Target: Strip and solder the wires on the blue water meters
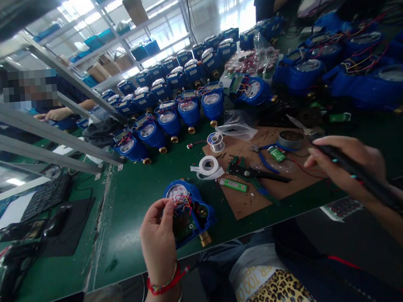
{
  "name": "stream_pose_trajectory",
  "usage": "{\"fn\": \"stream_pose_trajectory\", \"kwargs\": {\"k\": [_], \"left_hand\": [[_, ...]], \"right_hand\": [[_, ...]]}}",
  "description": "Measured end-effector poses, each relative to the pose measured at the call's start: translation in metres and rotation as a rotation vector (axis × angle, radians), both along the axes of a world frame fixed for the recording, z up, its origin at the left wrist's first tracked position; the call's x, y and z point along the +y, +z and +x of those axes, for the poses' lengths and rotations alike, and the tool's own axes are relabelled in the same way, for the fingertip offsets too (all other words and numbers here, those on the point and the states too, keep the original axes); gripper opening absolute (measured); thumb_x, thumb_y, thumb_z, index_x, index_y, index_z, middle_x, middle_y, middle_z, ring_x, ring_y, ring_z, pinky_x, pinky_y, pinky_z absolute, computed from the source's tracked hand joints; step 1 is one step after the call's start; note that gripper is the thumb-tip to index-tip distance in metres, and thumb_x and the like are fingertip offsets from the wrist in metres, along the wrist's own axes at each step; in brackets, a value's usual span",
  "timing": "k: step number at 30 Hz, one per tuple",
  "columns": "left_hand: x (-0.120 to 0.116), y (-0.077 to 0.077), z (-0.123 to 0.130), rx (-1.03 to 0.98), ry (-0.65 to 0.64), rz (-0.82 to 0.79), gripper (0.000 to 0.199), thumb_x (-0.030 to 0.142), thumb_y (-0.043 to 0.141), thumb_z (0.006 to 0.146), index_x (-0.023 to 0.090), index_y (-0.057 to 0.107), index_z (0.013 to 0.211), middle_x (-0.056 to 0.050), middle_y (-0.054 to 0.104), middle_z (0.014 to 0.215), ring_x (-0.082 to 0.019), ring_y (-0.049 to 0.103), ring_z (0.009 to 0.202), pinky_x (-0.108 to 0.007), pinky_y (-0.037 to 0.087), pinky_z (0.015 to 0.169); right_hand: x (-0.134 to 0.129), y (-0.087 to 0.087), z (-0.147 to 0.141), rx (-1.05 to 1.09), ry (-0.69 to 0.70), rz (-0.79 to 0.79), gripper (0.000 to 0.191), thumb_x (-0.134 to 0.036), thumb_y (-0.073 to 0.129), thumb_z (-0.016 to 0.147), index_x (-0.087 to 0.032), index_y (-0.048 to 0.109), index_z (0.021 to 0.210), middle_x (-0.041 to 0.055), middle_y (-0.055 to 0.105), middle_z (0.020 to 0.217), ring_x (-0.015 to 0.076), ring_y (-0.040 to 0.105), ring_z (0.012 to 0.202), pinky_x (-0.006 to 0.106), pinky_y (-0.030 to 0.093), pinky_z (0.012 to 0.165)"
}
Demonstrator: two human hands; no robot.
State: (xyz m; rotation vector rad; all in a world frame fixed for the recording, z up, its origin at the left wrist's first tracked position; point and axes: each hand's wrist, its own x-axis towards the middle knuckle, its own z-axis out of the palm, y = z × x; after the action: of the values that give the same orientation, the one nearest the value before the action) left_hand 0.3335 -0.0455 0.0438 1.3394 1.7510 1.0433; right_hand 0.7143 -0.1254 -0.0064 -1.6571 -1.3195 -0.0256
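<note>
An open blue water meter (pixel 209 213) with a brass fitting lies near the table's front edge. Over it, my left hand (pixel 159 229) pinches at the bundle of thin coloured wires (pixel 183 202); which wire sits between the fingertips is too small to tell. On the right, my right hand (pixel 356 162) grips a black soldering iron (pixel 341 158) like a pen. Its pale tip points up and left, above a round metal tin (pixel 290 140). Close to that tin lies a green battery (pixel 276 153) with wires attached.
Solder spool (pixel 216 142), white tape roll (pixel 208 165), wire strippers (pixel 247 170), blue-handled cutters (pixel 265 157) and a green-and-white battery (pixel 234 185) lie on or beside a brown board (pixel 241 208). Rows of blue meters (pixel 187 110) stand behind. A co-worker's hands (pixel 57 114) are at far left; another person is at upper right.
</note>
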Motion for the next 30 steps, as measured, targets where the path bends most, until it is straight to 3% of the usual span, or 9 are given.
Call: {"fn": "stream_pose_trajectory", "kwargs": {"k": [3,10,14,18,26,30], "left_hand": [[-0.001,-0.001,0.000,-0.018,0.006,0.000,0.035,0.050,0.068,0.077,0.019,0.068,0.093,-0.001,0.067,0.080,-0.013,0.061,0.066,-0.020,0.049,0.057],[0.001,-0.003,0.001,-0.062,0.016,0.003,0.038,0.051,0.069,0.075,0.017,0.067,0.094,-0.002,0.067,0.082,-0.014,0.061,0.066,-0.023,0.051,0.058],[0.001,-0.004,0.001,-0.046,0.026,0.016,0.037,0.049,0.069,0.075,0.018,0.068,0.093,-0.002,0.068,0.081,-0.014,0.061,0.067,-0.023,0.051,0.059],[0.001,-0.005,0.001,-0.033,0.026,0.025,0.035,0.049,0.068,0.076,0.018,0.068,0.094,-0.002,0.068,0.082,-0.015,0.061,0.068,-0.023,0.050,0.060],[0.001,-0.005,0.002,-0.071,0.033,-0.005,0.034,0.048,0.069,0.077,0.020,0.067,0.096,-0.001,0.069,0.084,-0.013,0.062,0.069,-0.022,0.051,0.060],[0.001,-0.005,0.002,-0.090,0.031,0.001,0.032,0.046,0.069,0.077,0.020,0.067,0.095,-0.001,0.068,0.084,-0.013,0.063,0.071,-0.021,0.051,0.061]], "right_hand": [[0.003,-0.022,-0.009,-0.222,0.331,-0.109,0.028,-0.024,0.059,0.087,-0.034,0.060,0.114,0.0005,0.068,0.091,0.0177,0.070,0.075,0.031,0.056,0.069],[0.015,-0.062,-0.035,-0.358,0.404,-0.236,0.031,-0.027,0.056,0.088,-0.032,0.057,0.119,0.0061,0.059,0.115,0.0237,0.065,0.102,0.038,0.056,0.088],[0.017,-0.070,-0.031,-0.350,0.335,-0.259,0.037,-0.021,0.050,0.089,-0.033,0.055,0.124,0.0063,0.057,0.116,0.0247,0.063,0.105,0.041,0.055,0.090],[0.020,-0.064,-0.028,-0.317,0.276,-0.219,0.032,-0.027,0.051,0.091,-0.034,0.056,0.122,0.0062,0.057,0.110,0.0253,0.062,0.103,0.042,0.055,0.088],[0.029,-0.050,-0.009,-0.273,-0.024,-0.098,0.026,-0.031,0.054,0.091,-0.024,0.060,0.115,0.0102,0.053,0.112,0.0276,0.058,0.106,0.041,0.050,0.092],[0.037,-0.054,0.003,-0.319,-0.010,-0.139,0.027,-0.031,0.054,0.091,-0.023,0.061,0.115,0.0112,0.053,0.112,0.0289,0.056,0.109,0.041,0.049,0.092]]}}
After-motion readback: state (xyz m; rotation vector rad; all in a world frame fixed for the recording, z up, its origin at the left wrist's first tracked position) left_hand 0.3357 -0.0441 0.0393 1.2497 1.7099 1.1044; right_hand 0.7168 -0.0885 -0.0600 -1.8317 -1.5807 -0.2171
